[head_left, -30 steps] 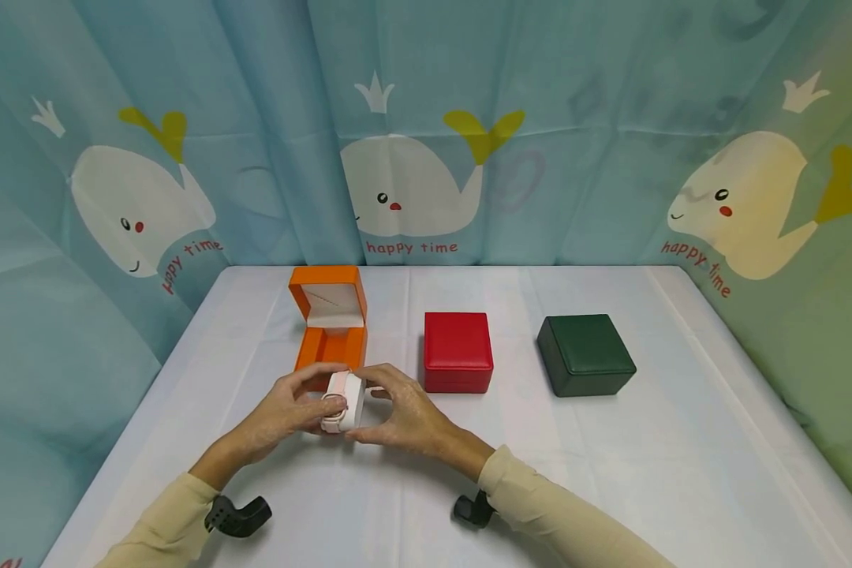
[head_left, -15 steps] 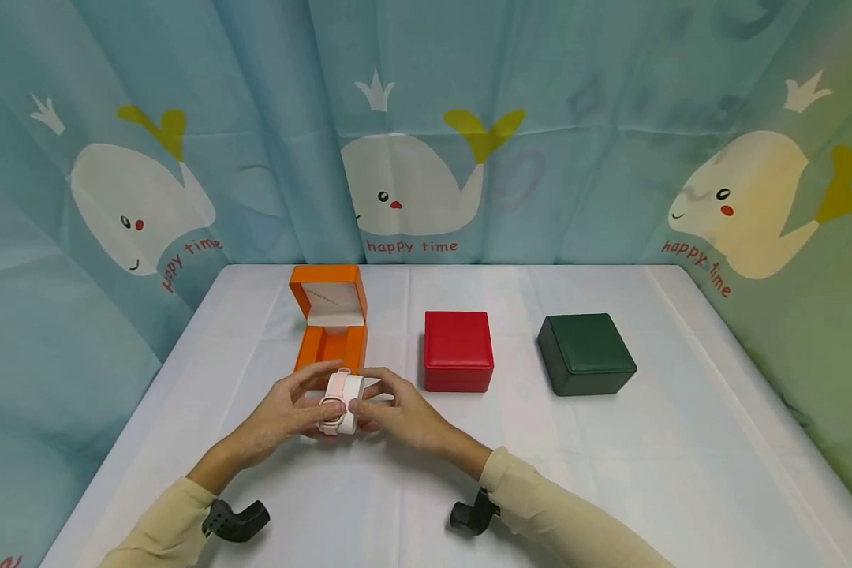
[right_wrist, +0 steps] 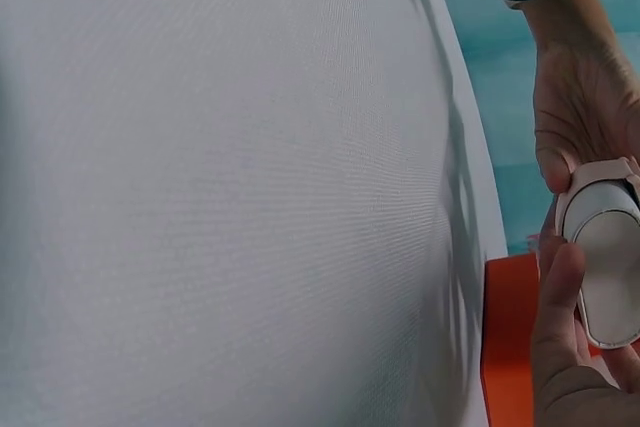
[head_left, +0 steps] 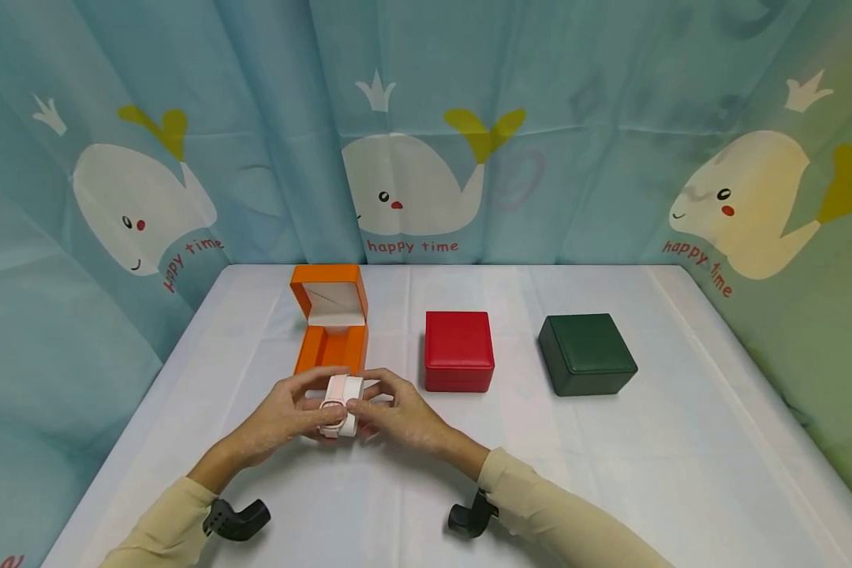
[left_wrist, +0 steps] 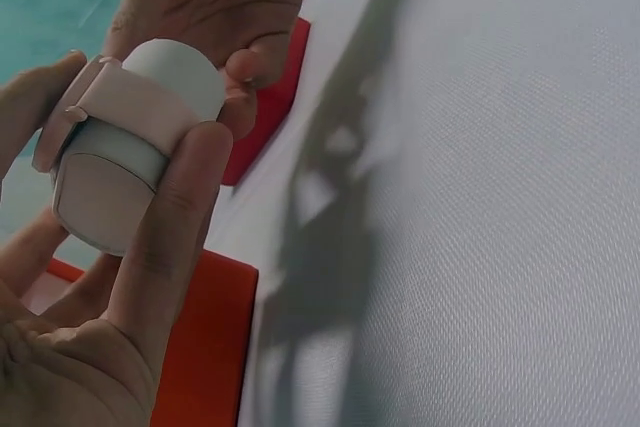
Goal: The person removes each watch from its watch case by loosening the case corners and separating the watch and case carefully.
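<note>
A watch [head_left: 332,409] with a pale pink strap [left_wrist: 140,104] is wrapped round a white cushion-shaped holder [head_left: 353,388]. My left hand [head_left: 278,412] grips the strapped holder from the left, thumb over the watch's front. From the right, my right hand [head_left: 406,414] pinches the holder's end, its thumb beside the left thumb. In the right wrist view, the holder's rounded flat end [right_wrist: 612,277] faces the camera. Just behind the hands stands an orange box [head_left: 337,343], its lid raised with a white lining; the hands cover its front.
To the right of the orange box sits a closed red box [head_left: 458,347]. Farther right is a closed dark green box [head_left: 588,355]. A white cloth [head_left: 426,489] covers the table, and a blue whale-print curtain [head_left: 270,189] hangs behind it.
My right thumb has moved up from under the holder to its near face, close to the left thumb. The watch and holder have tilted slightly between the hands. The boxes stay put.
</note>
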Demonstrator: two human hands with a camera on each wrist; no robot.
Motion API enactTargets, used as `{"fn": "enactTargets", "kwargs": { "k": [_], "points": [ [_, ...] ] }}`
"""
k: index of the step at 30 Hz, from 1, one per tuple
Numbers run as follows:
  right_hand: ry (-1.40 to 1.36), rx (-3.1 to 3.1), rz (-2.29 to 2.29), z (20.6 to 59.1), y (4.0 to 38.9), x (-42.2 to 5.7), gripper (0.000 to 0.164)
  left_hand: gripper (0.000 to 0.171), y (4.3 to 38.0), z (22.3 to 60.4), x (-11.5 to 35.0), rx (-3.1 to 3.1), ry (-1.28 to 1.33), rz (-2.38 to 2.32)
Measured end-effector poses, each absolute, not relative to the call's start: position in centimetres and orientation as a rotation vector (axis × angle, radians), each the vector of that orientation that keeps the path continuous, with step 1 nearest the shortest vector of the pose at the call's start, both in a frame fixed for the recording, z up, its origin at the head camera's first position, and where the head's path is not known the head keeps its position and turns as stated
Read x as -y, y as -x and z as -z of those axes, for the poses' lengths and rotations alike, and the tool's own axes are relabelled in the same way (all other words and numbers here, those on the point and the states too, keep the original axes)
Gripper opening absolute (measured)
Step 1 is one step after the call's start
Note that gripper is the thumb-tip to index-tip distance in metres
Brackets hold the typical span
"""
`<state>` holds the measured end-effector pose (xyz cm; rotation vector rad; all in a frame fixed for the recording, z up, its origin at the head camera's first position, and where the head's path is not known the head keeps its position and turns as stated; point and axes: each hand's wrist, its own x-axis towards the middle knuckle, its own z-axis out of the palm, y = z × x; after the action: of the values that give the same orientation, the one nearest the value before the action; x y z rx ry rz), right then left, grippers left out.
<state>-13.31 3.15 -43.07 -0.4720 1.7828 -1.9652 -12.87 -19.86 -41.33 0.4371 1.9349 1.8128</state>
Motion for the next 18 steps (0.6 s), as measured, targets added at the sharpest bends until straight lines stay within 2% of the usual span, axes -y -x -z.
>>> {"fn": "enactTargets", "kwargs": {
  "k": [18],
  "points": [
    [0.459, -1.816, 1.987, 43.05, 13.22, -3.08, 0.045, 0.059, 12.87, 41.63, 19.88, -1.936, -0.449, -1.841]
  ]
}}
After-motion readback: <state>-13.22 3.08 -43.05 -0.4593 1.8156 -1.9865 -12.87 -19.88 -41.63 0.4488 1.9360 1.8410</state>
